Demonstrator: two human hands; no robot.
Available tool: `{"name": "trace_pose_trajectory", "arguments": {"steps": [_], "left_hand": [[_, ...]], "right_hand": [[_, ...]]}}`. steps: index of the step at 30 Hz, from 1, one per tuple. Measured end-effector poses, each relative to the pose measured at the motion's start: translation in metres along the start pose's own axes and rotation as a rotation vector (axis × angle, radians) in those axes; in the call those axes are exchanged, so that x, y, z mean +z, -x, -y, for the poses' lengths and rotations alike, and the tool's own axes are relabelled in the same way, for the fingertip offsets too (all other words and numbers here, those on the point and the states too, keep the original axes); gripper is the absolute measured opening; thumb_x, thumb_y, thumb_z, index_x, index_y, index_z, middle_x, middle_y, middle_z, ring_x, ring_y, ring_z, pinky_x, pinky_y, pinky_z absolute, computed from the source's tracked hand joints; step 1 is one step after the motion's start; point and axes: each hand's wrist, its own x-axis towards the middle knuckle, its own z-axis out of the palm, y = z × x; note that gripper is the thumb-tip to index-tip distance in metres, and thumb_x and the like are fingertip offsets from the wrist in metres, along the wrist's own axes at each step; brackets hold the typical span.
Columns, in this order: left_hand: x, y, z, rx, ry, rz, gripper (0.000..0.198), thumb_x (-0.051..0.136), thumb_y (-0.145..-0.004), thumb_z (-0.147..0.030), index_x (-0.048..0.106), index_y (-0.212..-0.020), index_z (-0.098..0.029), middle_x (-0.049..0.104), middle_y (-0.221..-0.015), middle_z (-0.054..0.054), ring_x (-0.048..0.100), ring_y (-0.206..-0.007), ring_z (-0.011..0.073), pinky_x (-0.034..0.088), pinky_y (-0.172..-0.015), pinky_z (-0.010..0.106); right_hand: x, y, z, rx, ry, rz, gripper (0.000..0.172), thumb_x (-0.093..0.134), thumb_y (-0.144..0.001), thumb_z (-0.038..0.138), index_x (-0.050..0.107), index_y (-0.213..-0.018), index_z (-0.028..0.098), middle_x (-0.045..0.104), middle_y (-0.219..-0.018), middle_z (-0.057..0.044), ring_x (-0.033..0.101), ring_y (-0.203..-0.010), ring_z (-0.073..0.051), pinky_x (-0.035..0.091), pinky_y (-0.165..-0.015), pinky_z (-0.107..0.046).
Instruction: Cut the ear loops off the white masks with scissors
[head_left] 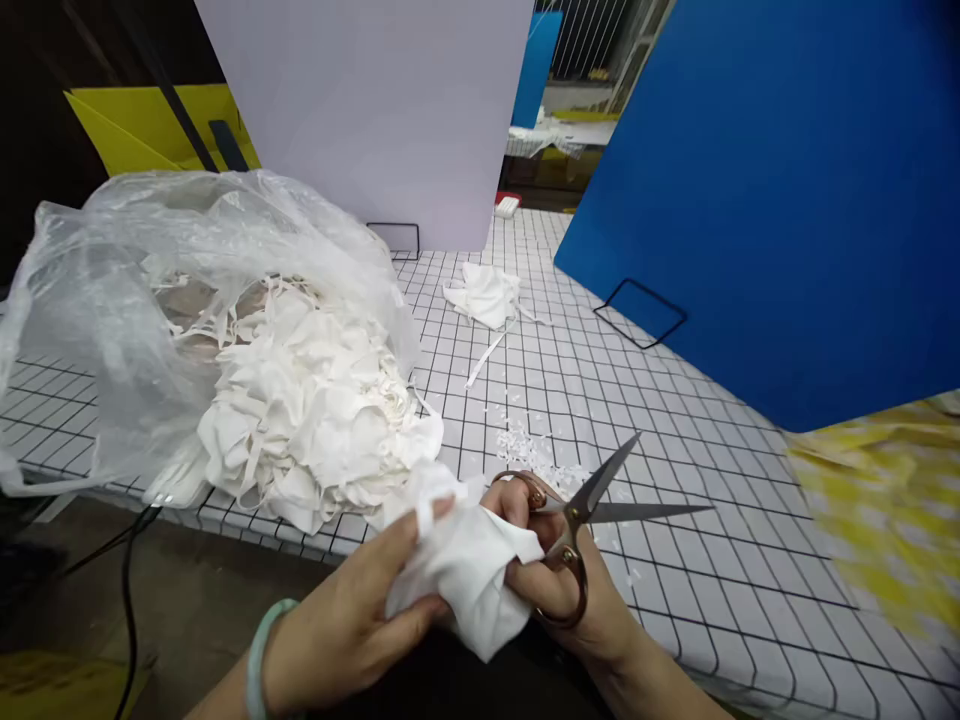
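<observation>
The left hand pinches a white cloth piece; the right hand grips scissors, blades spread. Trimming seems in hand; the blades must meet cloth.

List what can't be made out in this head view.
- Lower part of the white fabric piece: covered by the left hand and right hand.
- Handles of the copper-handled steel scissors: partly hidden by the right hand's fingers.
- Deeper contents of the clear plastic bag: buried under the white fabric scraps.
- Yellow patterned material: blurred, cut off by the right edge.
</observation>
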Motion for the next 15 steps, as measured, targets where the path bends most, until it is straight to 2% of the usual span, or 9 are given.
{"name": "trace_pose_trajectory", "arguments": {"steps": [2,3,5,7,9,11,13,14,15], "left_hand": [[0.003,-0.025,0.004,-0.074,0.089,0.082,0.028,0.057,-0.097,-0.026,0.068,-0.123,-0.024,0.073,-0.104,0.009,0.07,-0.095,0.0232,0.06,-0.083,0.033],[0.003,-0.045,0.004,-0.122,0.145,0.09,0.023,0.054,-0.098,-0.026,0.071,-0.113,-0.022,0.073,-0.096,0.008,0.069,-0.086,0.0209,0.059,-0.076,0.03],[-0.004,-0.1,0.0,-0.181,0.222,0.046,0.019,0.054,-0.097,-0.027,0.071,-0.101,-0.018,0.07,-0.088,0.006,0.066,-0.075,0.0184,0.056,-0.064,0.028],[-0.014,-0.17,-0.009,-0.097,0.206,-0.054,0.013,0.057,-0.094,-0.024,0.069,-0.093,-0.017,0.068,-0.086,0.005,0.061,-0.07,0.0158,0.053,-0.061,0.027],[-0.026,-0.243,-0.017,0.078,0.154,-0.211,0.011,0.057,-0.092,-0.015,0.067,-0.09,-0.016,0.067,-0.086,0.005,0.06,-0.075,0.0155,0.053,-0.067,0.028],[-0.035,-0.303,-0.017,0.169,0.104,-0.25,0.018,0.059,-0.089,-0.01,0.067,-0.103,-0.016,0.068,-0.099,0.007,0.063,-0.089,0.0183,0.055,-0.078,0.032],[-0.04,-0.331,-0.005,0.136,0.079,-0.252,0.029,0.065,-0.084,-0.007,0.066,-0.111,-0.016,0.067,-0.114,0.01,0.063,-0.101,0.0221,0.055,-0.085,0.036],[-0.04,-0.33,0.005,0.124,0.046,-0.272,0.031,0.067,-0.082,-0.006,0.067,-0.111,-0.016,0.065,-0.12,0.011,0.062,-0.108,0.024,0.054,-0.09,0.039],[-0.039,-0.319,0.016,0.109,0.013,-0.292,0.031,0.067,-0.081,-0.006,0.068,-0.11,-0.016,0.064,-0.123,0.012,0.061,-0.112,0.0253,0.053,-0.095,0.041]], "right_hand": [[-0.008,-0.008,0.01,0.01,-0.075,-0.067,0.038,0.081,-0.071,0.029,0.044,-0.076,0.022,0.053,-0.077,0.003,0.049,-0.064,-0.011,0.039,-0.052,-0.021],[-0.014,-0.018,0.014,0.001,-0.087,-0.115,0.037,0.081,-0.07,0.029,0.046,-0.077,0.022,0.053,-0.076,0.003,0.049,-0.063,-0.011,0.038,-0.051,-0.02],[-0.028,-0.049,0.027,-0.069,-0.052,-0.229,0.037,0.082,-0.068,0.026,0.049,-0.081,0.023,0.052,-0.075,0.005,0.05,-0.062,-0.01,0.04,-0.051,-0.019],[-0.046,-0.093,0.051,-0.206,0.06,-0.339,0.035,0.08,-0.068,0.023,0.05,-0.086,0.023,0.054,-0.078,0.004,0.054,-0.067,-0.011,0.046,-0.057,-0.021],[-0.066,-0.143,0.084,-0.425,0.224,-0.432,0.029,0.074,-0.073,0.021,0.049,-0.088,0.023,0.058,-0.085,0.002,0.06,-0.077,-0.014,0.052,-0.069,-0.027],[-0.088,-0.187,0.114,-0.58,0.447,-0.545,0.026,0.069,-0.077,0.015,0.047,-0.088,0.023,0.057,-0.087,0.002,0.06,-0.082,-0.015,0.052,-0.075,-0.031],[-0.109,-0.216,0.127,-0.554,0.663,-0.664,0.026,0.069,-0.078,0.014,0.046,-0.087,0.022,0.058,-0.089,0.0,0.06,-0.085,-0.016,0.051,-0.079,-0.033],[-0.118,-0.221,0.124,-0.543,0.7,-0.698,0.028,0.072,-0.078,0.014,0.047,-0.087,0.022,0.058,-0.092,-0.001,0.06,-0.089,-0.016,0.051,-0.082,-0.035],[-0.125,-0.221,0.115,-0.526,0.731,-0.726,0.029,0.074,-0.077,0.015,0.048,-0.088,0.022,0.059,-0.094,-0.002,0.059,-0.091,-0.017,0.05,-0.083,-0.036]]}}
